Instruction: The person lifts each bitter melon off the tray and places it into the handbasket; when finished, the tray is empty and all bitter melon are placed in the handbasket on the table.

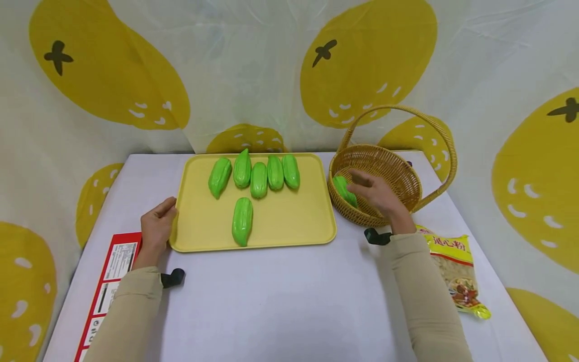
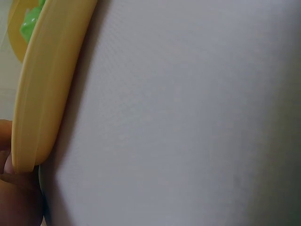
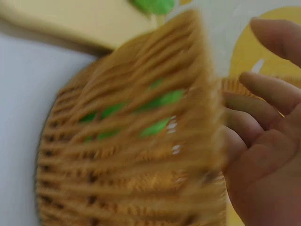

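My left hand [image 1: 157, 225] grips the left rim of a yellow tray [image 1: 289, 221]; in the left wrist view the fingers sit at the corner of the tray's edge [image 2: 49, 94]. On the tray lie several glossy green, ridged vegetables with pointed tips, most in a row at the back and one green vegetable [image 1: 242, 221] nearer the front. Over a wicker basket [image 1: 359, 217] hovers my right hand [image 1: 377, 193], fingers loosely spread and holding nothing. One green vegetable [image 1: 342, 189] lies inside the basket against its left wall, showing through the weave in the right wrist view.
The basket's tall arched handle [image 1: 448, 146] leans out to the right. A yellow food packet [image 1: 457, 271] lies beside my right forearm. Under my left forearm is a red and white printed box [image 1: 106, 286]. A patterned curtain [image 1: 244, 60] hangs behind the table.
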Demonstrator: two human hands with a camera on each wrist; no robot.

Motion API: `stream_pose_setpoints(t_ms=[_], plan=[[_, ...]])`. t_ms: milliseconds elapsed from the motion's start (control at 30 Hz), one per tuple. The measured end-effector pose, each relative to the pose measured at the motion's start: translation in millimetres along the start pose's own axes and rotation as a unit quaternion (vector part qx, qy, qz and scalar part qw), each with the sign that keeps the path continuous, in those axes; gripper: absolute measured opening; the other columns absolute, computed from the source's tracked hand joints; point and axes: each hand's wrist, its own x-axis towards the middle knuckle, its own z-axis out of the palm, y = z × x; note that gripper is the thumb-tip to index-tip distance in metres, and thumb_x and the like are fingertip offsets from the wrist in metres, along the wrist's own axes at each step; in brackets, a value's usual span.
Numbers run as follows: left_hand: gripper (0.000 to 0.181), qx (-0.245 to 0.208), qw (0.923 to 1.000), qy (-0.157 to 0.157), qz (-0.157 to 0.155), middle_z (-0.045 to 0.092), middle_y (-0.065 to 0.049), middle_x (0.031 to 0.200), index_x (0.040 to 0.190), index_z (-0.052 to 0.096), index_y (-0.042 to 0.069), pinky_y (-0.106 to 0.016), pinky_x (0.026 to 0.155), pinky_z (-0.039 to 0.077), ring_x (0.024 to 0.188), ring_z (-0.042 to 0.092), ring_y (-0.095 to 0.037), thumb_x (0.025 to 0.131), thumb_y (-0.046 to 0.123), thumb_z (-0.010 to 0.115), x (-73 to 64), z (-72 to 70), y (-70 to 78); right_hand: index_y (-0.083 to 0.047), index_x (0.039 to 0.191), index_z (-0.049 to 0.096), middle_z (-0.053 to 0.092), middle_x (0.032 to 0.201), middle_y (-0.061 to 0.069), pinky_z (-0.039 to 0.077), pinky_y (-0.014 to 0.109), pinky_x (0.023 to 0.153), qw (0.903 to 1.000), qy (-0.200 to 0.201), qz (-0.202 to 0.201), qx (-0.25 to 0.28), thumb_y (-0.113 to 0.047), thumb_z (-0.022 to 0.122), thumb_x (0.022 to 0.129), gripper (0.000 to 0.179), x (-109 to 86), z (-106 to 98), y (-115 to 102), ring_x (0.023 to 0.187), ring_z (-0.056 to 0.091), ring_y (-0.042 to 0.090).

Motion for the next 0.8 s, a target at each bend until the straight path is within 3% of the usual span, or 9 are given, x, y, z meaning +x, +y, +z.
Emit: stream_pose_setpoints(t_ms=[233,367,533,800], plan=[[0.042,0.001,0.9999,-0.004,-0.01,0.052,-0.005,0.154,0.147,0.054,0.015,-0.024,0.115,0.044,0.144,0.048,-0.014,0.105,0.013,0.054,0.3,-0.5,-0.2,-0.009,0.161,0.029,0.028,0.168,0.013,0.026,0.052,0.127,0.998,0.005,-0.063,0.003,-0.03,0.062,0.103,0.07,-8.0,14,-31,0.156,0.026,0.031],[0.042,-0.003,1.0,0.0,-0.002,0.053,-0.006,0.153,0.147,0.055,0.014,-0.024,0.114,0.044,0.143,0.048,-0.014,0.105,0.013,0.055,-0.3,-0.9,-1.1,-0.005,0.161,0.026,0.025,0.169,0.013,0.028,0.049,0.126,0.9951,-0.023,-0.096,0.01,-0.025,0.061,0.103,0.071,-7.6,32,-49,0.156,0.026,0.031],[0.042,-0.009,1.0,-0.001,0.0,0.053,-0.007,0.152,0.146,0.056,0.012,-0.024,0.115,0.044,0.144,0.048,-0.015,0.105,0.011,0.055,-1.4,0.1,-2.2,-0.007,0.161,0.025,0.023,0.17,0.008,0.028,0.047,0.126,0.9921,-0.057,-0.109,0.02,-0.027,0.063,0.102,0.073,-9.6,55,-64,0.157,0.024,0.03],[0.042,-0.014,0.9998,-0.003,0.013,0.053,-0.008,0.153,0.147,0.055,0.011,-0.028,0.118,0.043,0.144,0.047,-0.016,0.105,0.011,0.055,-1.2,0.4,-1.2,-0.008,0.161,0.026,0.026,0.169,0.011,0.029,0.047,0.126,0.9844,-0.098,-0.145,0.019,-0.028,0.062,0.103,0.071,-4.2,100,-74,0.156,0.027,0.031]])
